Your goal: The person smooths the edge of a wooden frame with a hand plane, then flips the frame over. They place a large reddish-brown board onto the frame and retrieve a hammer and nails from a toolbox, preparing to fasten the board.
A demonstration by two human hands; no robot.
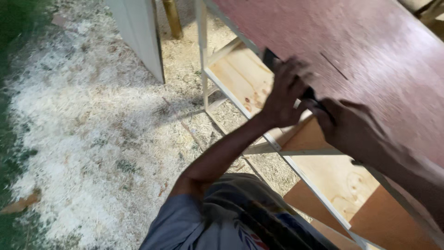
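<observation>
Sawdust covers the floor below your left hand, which curls over a dark tool on the reddish board; your right hand steadies it, grip unclear.

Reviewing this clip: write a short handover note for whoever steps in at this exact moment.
Left hand: grip closed on a dark tool at the edge of the reddish board.
Right hand: pressed on the same tool, on the board's face.
The board lies over a pale wooden frame; wood shavings cover the floor.
Done or left: cannot tell; the tool is mostly hidden and the picture is blurred.
</observation>
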